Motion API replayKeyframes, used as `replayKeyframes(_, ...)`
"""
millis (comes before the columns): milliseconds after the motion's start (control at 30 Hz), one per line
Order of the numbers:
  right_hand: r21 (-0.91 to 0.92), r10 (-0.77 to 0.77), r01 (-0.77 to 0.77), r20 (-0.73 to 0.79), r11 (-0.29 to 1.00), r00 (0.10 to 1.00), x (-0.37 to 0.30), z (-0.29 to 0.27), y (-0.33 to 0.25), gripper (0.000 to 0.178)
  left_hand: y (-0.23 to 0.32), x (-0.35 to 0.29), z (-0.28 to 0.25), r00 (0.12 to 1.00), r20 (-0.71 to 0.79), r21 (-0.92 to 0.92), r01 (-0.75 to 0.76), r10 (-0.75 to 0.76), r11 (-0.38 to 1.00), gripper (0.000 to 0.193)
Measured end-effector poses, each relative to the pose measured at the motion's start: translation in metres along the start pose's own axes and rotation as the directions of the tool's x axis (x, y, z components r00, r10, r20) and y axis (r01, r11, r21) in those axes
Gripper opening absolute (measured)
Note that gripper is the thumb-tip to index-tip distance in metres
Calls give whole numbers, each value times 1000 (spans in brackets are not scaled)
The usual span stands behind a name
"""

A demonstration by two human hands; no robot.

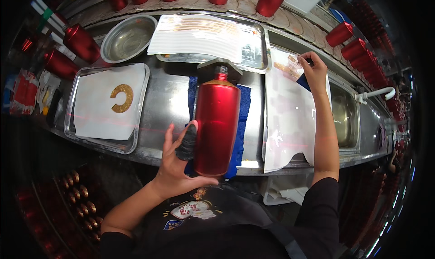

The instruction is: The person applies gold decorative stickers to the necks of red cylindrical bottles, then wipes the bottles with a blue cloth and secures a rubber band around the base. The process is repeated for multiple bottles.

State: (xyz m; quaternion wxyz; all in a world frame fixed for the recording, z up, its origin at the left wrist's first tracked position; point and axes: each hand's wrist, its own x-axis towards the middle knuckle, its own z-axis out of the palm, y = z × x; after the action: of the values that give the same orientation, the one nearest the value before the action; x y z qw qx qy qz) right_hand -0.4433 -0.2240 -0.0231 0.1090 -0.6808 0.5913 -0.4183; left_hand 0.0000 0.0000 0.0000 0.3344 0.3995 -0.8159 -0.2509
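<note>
A glossy red bottle (pixel 217 127) lies on a blue cloth (pixel 244 123), its neck resting in a dark notched block (pixel 233 71). My left hand (pixel 174 166) grips the bottle's lower left side, thumb by its base; a black wrap covers one finger. Over to the right, my right hand (pixel 313 69) has thumb and forefinger pinched together above a white sheet (pixel 287 123) with gold decals at its far end. What sits in that pinch is too small to make out. Something flat and dark blue (pixel 304 82) shows beside this hand.
At left, a metal tray (pixel 144 91) bears a white sheet and a gold C-shaped decal (pixel 121 98). Behind stand a metal bowl (pixel 129 38) and a tray (pixel 260 46) with striped sheets. A sink (pixel 346 118) with a white faucet (pixel 376 95) is right; red bottles (pixel 270 0) line a slatted conveyor.
</note>
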Motion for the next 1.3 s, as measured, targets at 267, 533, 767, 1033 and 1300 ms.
replayKeyframes(267, 122, -108, 99, 67, 988, 992, -34, -55, -129, 9, 23, 63, -25, 900, -352, -411, 98, -258, 906, 11)
replayKeyframes(533, 366, -72, 42, 71, 930, 995, -93, -100, -212, 10, 49, 164, 35, 963, 203, -212, -135, 179, 968, 78)
replayKeyframes(767, 460, 55, -139, 190, 877, 980, -130, -101, -225, 7, 71, 74, 7, 953, 298, -448, 198, -64, 872, 60)
replayKeyframes(1033, 536, -276, 13, 413, 844, 868, -85, 28, -222, 16, 25, 14, -26, 807, 117, -502, 551, -579, 667, 63)
replayKeyframes(1300, 325, -88, 69, 44, 943, 995, -97, 60, -210, 20, -15, 4, -15, 841, 61, -565, 473, -537, 676, 31)
